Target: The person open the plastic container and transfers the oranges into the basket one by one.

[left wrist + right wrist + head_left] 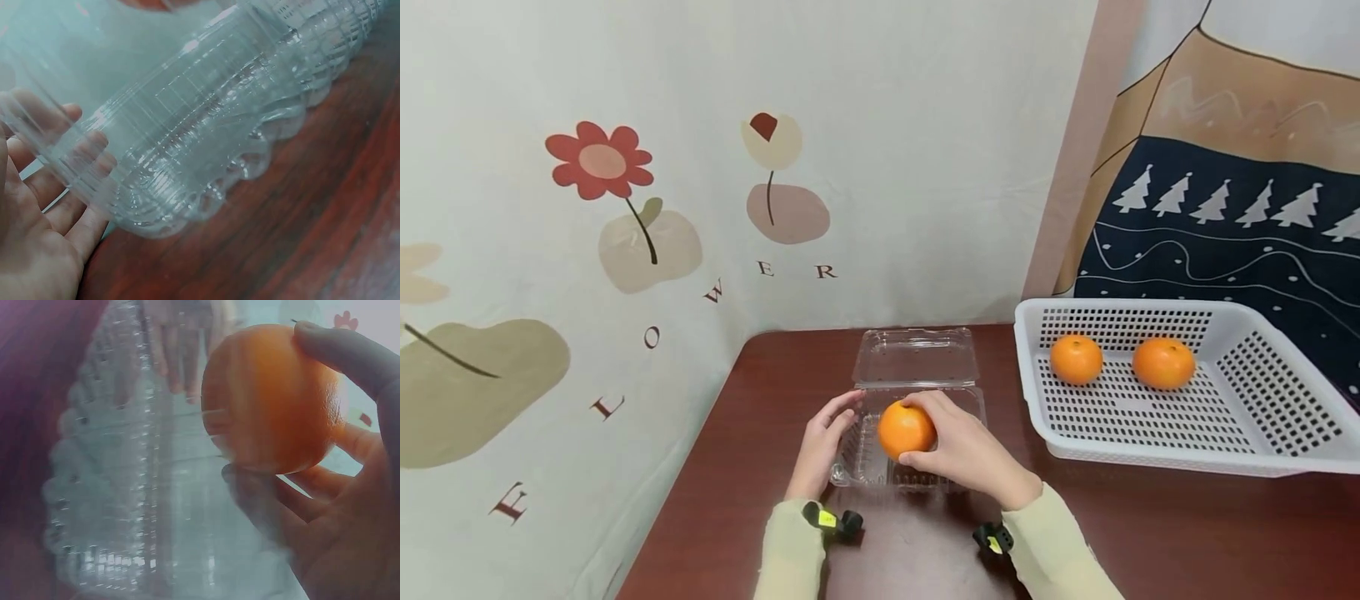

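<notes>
In the head view my right hand (962, 443) grips an orange (902, 432) from its right side, over the base of a clear plastic clamshell box (867, 467). The box's lid (917, 358) lies folded back at the far side. The right wrist view shows the thumb and fingers around the orange (275, 400), seen partly through the box's wall. My left hand (820, 446) is at the box's left wall with relaxed fingers. Its fingers (59, 203) lie along the outside of the ribbed clear wall (187, 144) in the left wrist view.
To the right, a white perforated basket (1120, 450) holds an orange (1077, 360) on the left and another orange (1163, 363) beside it. The dark reddish table (760, 400) ends at a printed curtain (910, 250) behind and to the left.
</notes>
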`<state>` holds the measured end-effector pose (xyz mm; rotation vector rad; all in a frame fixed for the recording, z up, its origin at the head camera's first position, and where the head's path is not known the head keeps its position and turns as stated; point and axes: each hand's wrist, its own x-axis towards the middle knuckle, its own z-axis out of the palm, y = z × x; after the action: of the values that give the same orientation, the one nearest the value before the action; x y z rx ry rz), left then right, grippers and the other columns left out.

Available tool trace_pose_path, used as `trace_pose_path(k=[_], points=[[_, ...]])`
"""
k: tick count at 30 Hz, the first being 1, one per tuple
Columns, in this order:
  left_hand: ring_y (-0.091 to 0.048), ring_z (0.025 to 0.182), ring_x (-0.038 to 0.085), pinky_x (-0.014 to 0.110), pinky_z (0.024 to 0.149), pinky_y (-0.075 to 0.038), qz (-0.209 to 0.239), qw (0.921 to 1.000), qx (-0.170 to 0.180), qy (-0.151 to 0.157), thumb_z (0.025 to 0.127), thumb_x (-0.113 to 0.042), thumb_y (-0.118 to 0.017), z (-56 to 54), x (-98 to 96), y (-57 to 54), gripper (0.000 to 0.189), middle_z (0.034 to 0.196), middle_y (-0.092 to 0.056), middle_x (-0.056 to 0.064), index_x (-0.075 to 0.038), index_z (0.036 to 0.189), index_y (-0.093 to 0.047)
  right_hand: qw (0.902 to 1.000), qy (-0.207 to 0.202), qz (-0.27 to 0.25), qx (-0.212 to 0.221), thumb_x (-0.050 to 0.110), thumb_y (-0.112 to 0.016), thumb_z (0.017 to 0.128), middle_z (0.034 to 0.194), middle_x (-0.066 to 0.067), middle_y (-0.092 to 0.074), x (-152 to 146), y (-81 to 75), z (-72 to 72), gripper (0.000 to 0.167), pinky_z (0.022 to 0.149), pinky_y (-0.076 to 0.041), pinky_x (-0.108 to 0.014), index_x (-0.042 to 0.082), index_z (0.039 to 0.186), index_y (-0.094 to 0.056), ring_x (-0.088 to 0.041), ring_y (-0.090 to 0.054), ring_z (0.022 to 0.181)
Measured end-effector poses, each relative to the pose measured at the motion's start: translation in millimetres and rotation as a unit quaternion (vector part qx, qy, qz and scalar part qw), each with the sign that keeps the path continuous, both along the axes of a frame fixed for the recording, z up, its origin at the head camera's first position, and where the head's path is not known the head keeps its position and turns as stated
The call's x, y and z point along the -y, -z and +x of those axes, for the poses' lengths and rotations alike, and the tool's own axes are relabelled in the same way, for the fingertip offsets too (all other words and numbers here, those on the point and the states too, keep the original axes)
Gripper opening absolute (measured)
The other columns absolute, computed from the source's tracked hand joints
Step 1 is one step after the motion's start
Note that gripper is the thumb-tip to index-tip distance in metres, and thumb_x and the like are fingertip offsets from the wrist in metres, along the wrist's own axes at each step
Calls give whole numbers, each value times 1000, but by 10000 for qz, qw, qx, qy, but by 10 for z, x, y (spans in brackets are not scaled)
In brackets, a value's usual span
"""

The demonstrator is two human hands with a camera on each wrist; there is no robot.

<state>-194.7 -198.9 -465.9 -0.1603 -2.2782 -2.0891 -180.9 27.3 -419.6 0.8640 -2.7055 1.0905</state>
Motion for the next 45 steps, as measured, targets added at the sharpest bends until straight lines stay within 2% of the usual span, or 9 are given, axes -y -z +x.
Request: trace_pose_path(k=[5,10,17,22,25,28,32,36,45], points=[[-45,117,28,27,94,-38,-21,10000,46,-79,93,-12,-46,-5,5,7,31,125,-50,14,-6,122,-53,9998,-73,-58,-194,50,-71,67,117,16,-44,-14,-106,10,63,76,-46,-26,28,120,-44,-2,-50,91],[-46,115,28,32,96,-37,-106,9999,10,-32,93,-14,-46,-23,-27,17,31,125,-50,15,-7,122,-53,9989,107,-134,-437,47,-73,66,116,18,-43,-74,-194,28,62,77,-46,-27,28,119,-46,-1,-49,94],[-44,117,28,30,96,-37,-2,10000,-53,-36,93,-12,-46,-6,-26,41,31,125,-50,15,-6,122,-53,9987,190,-271,-377,43,-73,67,117,18,-41,-191,-283,71,62,75,-46,-29,30,121,-44,-3,-50,92],[-46,116,23,28,95,-38,-25,10000,-73,-24,93,-12,-46,-1,-44,58,30,124,-52,11,-7,121,-54,9980,274,-385,-415,42,-73,69,121,17,-40,-336,-319,83,64,77,-46,-31,29,123,-42,-5,-51,93],[-46,115,22,30,96,-37,-18,10000,-50,-31,93,-11,-46,8,-51,49,30,123,-53,8,-8,121,-54,9975,334,-426,-451,40,-73,70,121,15,-41,-421,-330,65,62,79,-46,-30,27,122,-43,-5,-51,95],[-46,116,23,34,97,-36,-59,10000,-14,-45,93,-11,-46,14,-44,25,30,124,-53,9,-9,121,-55,9971,408,-496,-406,30,-74,72,115,10,-48,-471,-331,22,56,78,-48,-28,22,119,-46,-6,-54,92],[-45,116,25,35,97,-35,-80,9999,-29,-64,93,-11,-46,-9,-21,-16,30,124,-52,12,-9,122,-54,9986,340,-40,-407,20,-72,74,111,5,-54,-426,-265,-63,50,81,-47,-29,16,118,-50,-10,-54,95],[-46,116,24,34,97,-36,-67,10000,-24,-61,92,-12,-47,-37,-14,-29,30,123,-52,11,-9,122,-54,9984,228,425,-288,24,-70,76,116,5,-53,-321,-158,-110,50,85,-44,-33,17,121,-51,-12,-52,104],[-48,114,20,32,94,-39,-15,9999,78,-95,93,-14,-47,-28,-18,-20,31,123,-53,7,-8,122,-54,9992,180,361,-80,27,-67,78,116,7,-53,-233,-79,-101,44,83,-45,-34,20,119,-53,-13,-53,101]])
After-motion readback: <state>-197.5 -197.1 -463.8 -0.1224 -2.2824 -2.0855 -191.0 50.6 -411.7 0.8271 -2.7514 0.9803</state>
